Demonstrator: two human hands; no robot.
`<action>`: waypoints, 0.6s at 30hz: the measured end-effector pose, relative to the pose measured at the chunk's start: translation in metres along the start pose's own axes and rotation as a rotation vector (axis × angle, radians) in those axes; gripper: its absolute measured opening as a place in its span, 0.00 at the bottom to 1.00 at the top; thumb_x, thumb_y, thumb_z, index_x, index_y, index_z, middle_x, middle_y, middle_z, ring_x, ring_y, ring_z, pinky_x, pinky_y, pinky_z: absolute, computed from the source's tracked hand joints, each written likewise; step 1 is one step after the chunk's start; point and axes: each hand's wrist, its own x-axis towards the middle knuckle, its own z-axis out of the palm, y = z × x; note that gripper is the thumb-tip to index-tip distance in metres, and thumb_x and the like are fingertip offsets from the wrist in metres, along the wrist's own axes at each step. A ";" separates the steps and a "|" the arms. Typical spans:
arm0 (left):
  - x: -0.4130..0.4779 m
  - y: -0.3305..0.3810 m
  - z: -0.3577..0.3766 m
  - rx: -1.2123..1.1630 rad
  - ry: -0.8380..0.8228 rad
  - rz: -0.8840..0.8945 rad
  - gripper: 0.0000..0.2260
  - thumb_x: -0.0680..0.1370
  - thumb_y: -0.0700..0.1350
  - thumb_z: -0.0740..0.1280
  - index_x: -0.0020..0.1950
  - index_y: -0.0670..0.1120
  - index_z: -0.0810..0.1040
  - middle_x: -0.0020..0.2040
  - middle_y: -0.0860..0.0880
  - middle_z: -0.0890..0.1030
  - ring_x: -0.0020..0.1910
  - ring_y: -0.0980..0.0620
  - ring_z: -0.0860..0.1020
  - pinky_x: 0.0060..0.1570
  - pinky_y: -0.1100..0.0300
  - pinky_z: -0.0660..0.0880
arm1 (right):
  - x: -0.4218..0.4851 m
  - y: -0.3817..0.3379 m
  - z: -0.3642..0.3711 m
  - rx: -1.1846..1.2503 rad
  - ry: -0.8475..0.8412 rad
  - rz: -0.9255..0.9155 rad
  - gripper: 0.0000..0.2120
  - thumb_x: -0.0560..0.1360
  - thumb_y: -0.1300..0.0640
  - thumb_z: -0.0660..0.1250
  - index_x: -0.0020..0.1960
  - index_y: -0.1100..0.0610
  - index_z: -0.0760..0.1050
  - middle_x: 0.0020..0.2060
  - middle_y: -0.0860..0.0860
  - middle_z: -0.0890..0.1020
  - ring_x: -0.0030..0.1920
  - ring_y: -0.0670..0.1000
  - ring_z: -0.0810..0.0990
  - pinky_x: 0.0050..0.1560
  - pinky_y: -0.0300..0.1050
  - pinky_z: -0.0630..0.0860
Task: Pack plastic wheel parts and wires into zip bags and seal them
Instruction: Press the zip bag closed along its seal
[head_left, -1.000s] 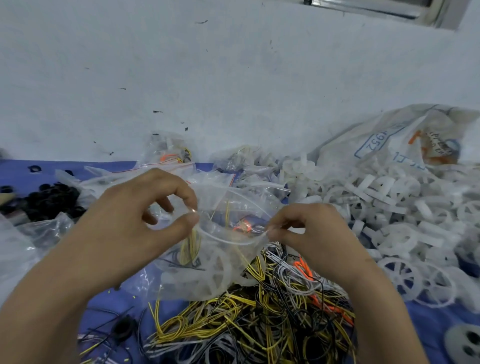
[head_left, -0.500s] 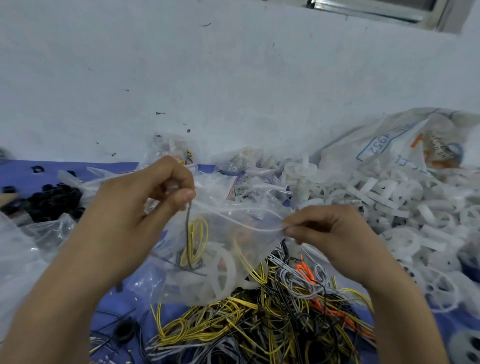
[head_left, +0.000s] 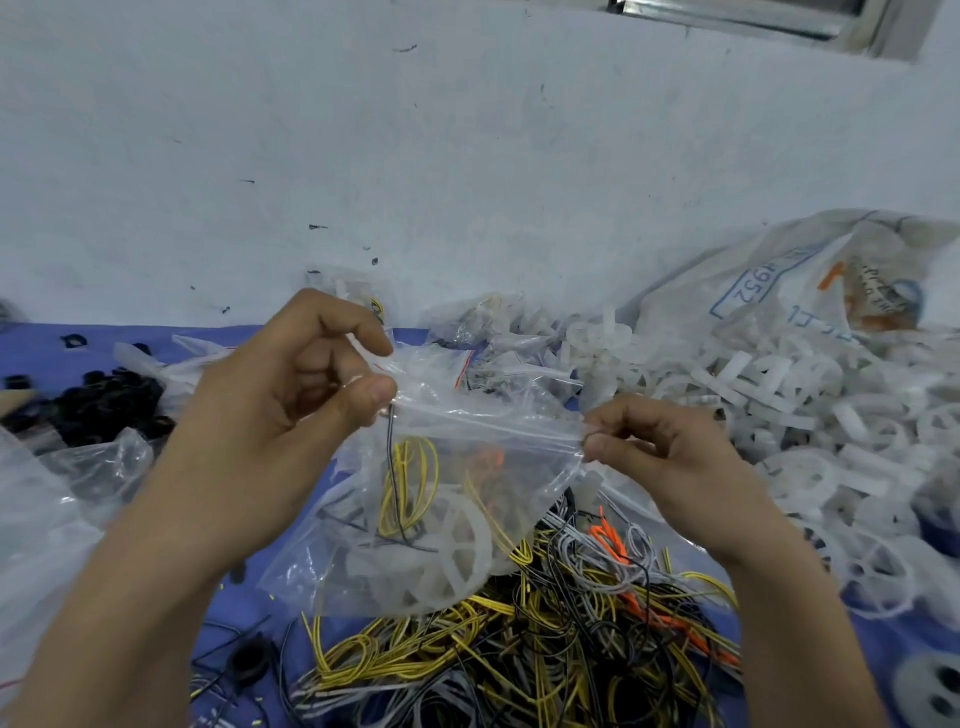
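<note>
Blue table (head_left: 208, 335) against white wall (head_left: 467, 156). Zip bag (head_left: 467, 467), above wire heap (head_left: 519, 665): wheel (head_left: 447, 551) and wires loaded. Left hand (head_left: 291, 415), right hand (head_left: 670, 457): fingers pinch bag's top corners. Seal apparently unfinished; loose wheels (head_left: 831, 441) lie right of heap.

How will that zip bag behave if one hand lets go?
Likely floppy: the zip bag wrinkles and sags between the left hand and right hand. Probably bottom-heavy, with the white wheel low inside, so it would swing down.
</note>
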 end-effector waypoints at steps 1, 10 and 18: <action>0.000 0.001 0.000 -0.005 -0.004 -0.012 0.07 0.70 0.54 0.69 0.47 0.61 0.75 0.35 0.50 0.79 0.37 0.56 0.80 0.42 0.70 0.75 | 0.000 0.000 0.000 -0.003 -0.006 0.000 0.08 0.73 0.66 0.67 0.39 0.55 0.79 0.37 0.53 0.81 0.40 0.49 0.78 0.42 0.33 0.74; -0.001 0.006 0.001 -0.039 -0.083 -0.112 0.08 0.71 0.50 0.73 0.48 0.59 0.79 0.42 0.51 0.81 0.43 0.52 0.82 0.49 0.63 0.77 | -0.002 -0.021 0.010 -0.053 0.028 -0.045 0.07 0.72 0.57 0.71 0.47 0.48 0.78 0.46 0.43 0.82 0.51 0.40 0.79 0.57 0.40 0.75; -0.003 0.014 0.012 -0.030 -0.174 -0.141 0.10 0.69 0.52 0.68 0.49 0.59 0.79 0.44 0.51 0.82 0.43 0.55 0.82 0.48 0.65 0.75 | -0.008 -0.054 0.047 -0.206 -0.019 -0.276 0.07 0.71 0.58 0.72 0.47 0.50 0.79 0.42 0.43 0.80 0.45 0.42 0.78 0.48 0.37 0.74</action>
